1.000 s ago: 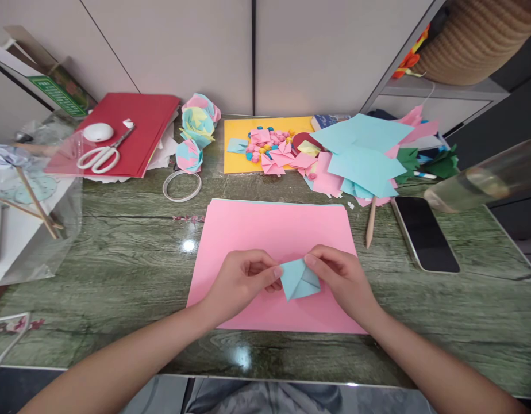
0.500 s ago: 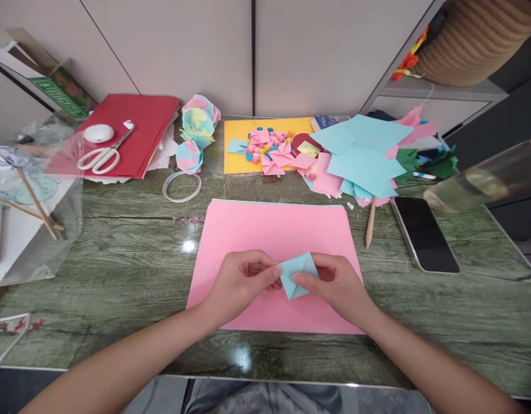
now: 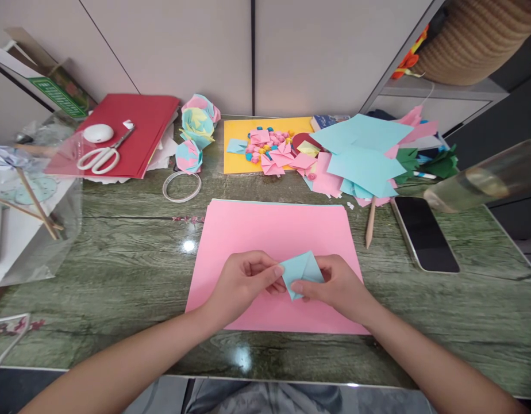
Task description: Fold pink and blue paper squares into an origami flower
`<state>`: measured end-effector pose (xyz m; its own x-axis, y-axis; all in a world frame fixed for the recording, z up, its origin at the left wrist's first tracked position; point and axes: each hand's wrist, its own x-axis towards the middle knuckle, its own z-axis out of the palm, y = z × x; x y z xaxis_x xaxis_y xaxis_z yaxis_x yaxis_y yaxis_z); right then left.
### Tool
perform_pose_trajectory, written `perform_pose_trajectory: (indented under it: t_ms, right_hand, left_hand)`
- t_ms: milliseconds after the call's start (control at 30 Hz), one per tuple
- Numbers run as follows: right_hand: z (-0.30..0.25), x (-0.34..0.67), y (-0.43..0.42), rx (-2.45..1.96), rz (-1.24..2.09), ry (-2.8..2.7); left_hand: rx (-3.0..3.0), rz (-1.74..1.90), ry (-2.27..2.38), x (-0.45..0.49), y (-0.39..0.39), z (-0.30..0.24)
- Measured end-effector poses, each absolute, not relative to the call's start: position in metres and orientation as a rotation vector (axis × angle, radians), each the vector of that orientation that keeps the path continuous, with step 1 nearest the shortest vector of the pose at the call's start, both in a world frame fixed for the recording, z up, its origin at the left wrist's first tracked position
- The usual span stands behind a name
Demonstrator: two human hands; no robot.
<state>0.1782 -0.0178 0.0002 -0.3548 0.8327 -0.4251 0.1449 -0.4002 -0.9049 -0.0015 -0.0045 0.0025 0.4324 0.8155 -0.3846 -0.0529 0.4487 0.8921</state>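
A small folded piece of pale blue paper (image 3: 295, 269) was held between two bare hands, over the near half of a stack of smooth pink paper sheets (image 3: 248, 230) on a green wood-grained bench (image 3: 131, 253). Whether the sheets were touched by it could not be told.

The folding was judged to be partly done: several creases had been made and layers lapped over one another, but the piece was being kept in the fingers rather than laid aside. How many folds were left could not be told. Beyond the stack, small folded pink paper pieces (image 3: 283, 154) could be seen gathered on a yellow rectangular sheet (image 3: 233, 167), and large uncreased-looking pale blue sheets (image 3: 362, 155) were heaped to the right.

The held piece was seen as a compact, tilted four-sided packet — matte, sharp-edged, with a triangular flap marked out by a slanting crease on its right side.

Its left corner was pinched between the thumb and fingers of the left hand (image 3: 243, 282). Its lower right was pressed by the thumb of the right hand (image 3: 341, 287) — the fingers behind were mostly hidden.
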Motion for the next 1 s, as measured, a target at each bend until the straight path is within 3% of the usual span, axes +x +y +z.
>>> perform_pose_trajectory:
  t_ms: [467,1000]
  right_hand:
    - [0.0047,0.1775,-0.0174,-1.386,1.891,-1.392]
    - [0.0023,0.1772,-0.0194,-1.432,1.76,-1.576]
  left_hand:
    - [0.811,0.67,0.943,-0.0019,-0.0036,-0.0055]
    - [0.642,0.685,0.905,0.0006,-0.003,-0.0068]
